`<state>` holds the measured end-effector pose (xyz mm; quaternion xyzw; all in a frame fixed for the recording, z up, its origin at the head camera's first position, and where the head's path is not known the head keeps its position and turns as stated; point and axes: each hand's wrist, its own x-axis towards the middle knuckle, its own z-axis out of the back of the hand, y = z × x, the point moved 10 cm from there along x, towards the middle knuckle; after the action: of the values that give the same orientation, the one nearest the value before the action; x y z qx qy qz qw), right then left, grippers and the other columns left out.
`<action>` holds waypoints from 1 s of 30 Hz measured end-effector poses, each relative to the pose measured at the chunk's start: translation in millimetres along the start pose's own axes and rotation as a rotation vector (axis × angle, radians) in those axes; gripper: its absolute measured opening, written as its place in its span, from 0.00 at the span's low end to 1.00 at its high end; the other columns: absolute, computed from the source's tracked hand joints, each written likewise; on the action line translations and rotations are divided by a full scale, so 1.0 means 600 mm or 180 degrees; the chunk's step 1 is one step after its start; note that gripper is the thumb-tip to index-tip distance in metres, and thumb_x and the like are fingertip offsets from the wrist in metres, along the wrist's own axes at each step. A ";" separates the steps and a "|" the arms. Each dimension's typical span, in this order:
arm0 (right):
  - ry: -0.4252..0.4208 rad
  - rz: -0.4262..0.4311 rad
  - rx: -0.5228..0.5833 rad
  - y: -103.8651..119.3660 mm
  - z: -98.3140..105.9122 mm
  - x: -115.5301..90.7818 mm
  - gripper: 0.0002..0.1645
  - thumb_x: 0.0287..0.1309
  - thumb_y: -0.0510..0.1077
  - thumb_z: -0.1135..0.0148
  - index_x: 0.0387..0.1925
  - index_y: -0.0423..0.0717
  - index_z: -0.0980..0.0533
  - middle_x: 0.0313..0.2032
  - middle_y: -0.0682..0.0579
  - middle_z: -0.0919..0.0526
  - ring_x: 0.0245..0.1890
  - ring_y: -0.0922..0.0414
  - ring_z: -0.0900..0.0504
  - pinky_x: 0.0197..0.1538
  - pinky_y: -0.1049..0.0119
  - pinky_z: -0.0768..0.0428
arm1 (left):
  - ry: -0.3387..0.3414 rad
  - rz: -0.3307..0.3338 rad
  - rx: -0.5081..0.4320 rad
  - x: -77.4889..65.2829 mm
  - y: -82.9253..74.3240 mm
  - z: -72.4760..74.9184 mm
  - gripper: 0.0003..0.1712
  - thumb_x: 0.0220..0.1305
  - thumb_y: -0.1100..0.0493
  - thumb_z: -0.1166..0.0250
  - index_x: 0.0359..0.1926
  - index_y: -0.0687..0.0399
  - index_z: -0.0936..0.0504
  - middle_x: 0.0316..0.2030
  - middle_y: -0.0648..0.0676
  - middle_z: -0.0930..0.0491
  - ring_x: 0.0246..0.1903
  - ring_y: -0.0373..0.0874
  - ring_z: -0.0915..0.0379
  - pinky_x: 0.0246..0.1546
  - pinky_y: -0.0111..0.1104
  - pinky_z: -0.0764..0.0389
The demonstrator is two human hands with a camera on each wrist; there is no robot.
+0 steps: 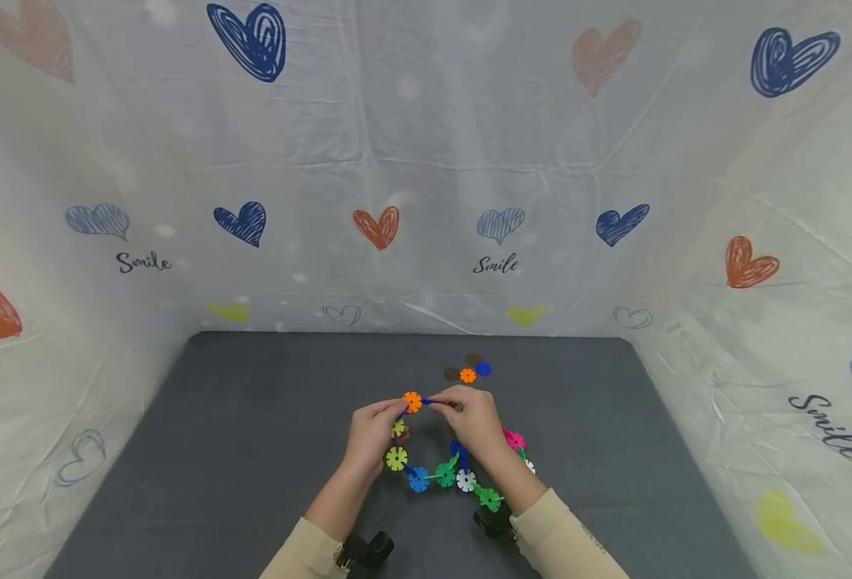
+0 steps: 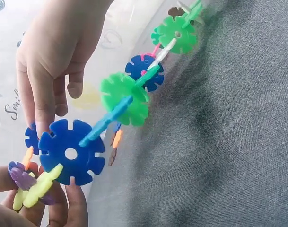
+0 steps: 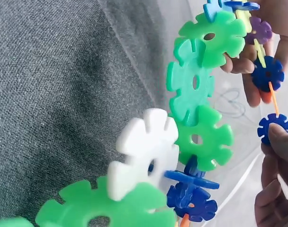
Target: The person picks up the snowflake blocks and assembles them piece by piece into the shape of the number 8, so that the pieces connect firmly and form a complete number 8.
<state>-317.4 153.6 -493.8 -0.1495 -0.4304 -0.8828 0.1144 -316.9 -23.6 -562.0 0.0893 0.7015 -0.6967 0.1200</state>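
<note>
A chain of interlocking snowflake discs, with a green disc (image 1: 445, 474) and a white disc (image 1: 466, 481) among its links, hangs in a curve between and below the hands. My left hand (image 1: 371, 434) grips the chain's end near an orange disc (image 1: 412, 402), which stands upright at the thumb tip. From the right, my right hand (image 1: 472, 418) pinches a blue disc (image 3: 274, 128) between thumb and fingers. That disc meets the orange one, seen edge-on in the right wrist view. Yellow and purple discs (image 2: 23, 178) lie by the left fingers.
Beyond the hands on the grey table (image 1: 273, 418) lie a loose orange disc (image 1: 467, 375), a blue disc (image 1: 483, 368) and two brown discs (image 1: 474, 359). A pink disc (image 1: 515, 439) shows beside the right wrist. A printed curtain surrounds the table.
</note>
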 end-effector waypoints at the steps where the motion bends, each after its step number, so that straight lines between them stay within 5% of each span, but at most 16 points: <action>1: -0.0013 0.0073 -0.0014 0.003 0.001 0.000 0.04 0.56 0.41 0.25 0.33 0.53 0.10 0.33 0.60 0.11 0.30 0.64 0.17 0.32 0.71 0.20 | 0.0003 0.0003 0.0012 0.000 -0.001 0.000 0.19 0.70 0.51 0.34 0.50 0.63 0.13 0.52 0.62 0.20 0.34 0.54 0.17 0.40 0.41 0.13; 12: -0.0145 0.0620 -0.0301 0.024 0.012 -0.005 0.05 0.50 0.39 0.22 0.31 0.49 0.10 0.31 0.56 0.10 0.29 0.61 0.14 0.31 0.70 0.19 | 0.0083 0.0004 0.0022 -0.001 -0.004 -0.007 0.19 0.71 0.53 0.36 0.51 0.65 0.14 0.53 0.63 0.20 0.36 0.55 0.18 0.40 0.38 0.13; 20: -0.0376 0.1251 -0.0823 0.059 0.014 -0.017 0.08 0.44 0.39 0.19 0.30 0.50 0.10 0.27 0.57 0.12 0.29 0.60 0.16 0.35 0.66 0.17 | 0.0164 -0.0103 0.0172 -0.005 -0.009 -0.012 0.18 0.72 0.56 0.37 0.51 0.66 0.14 0.52 0.63 0.18 0.30 0.45 0.19 0.38 0.37 0.14; 30: -0.0189 0.1254 -0.0631 0.050 0.004 -0.016 0.08 0.48 0.37 0.21 0.33 0.48 0.11 0.32 0.56 0.11 0.30 0.60 0.16 0.35 0.67 0.18 | 0.0396 -0.0129 0.0217 0.001 -0.011 -0.018 0.15 0.74 0.56 0.40 0.44 0.66 0.15 0.43 0.61 0.21 0.32 0.47 0.20 0.39 0.40 0.14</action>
<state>-297.9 138.1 -474.0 -0.2672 -0.3072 -0.8766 0.2566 -319.5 -13.0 -556.0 0.1223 0.6852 -0.7156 0.0589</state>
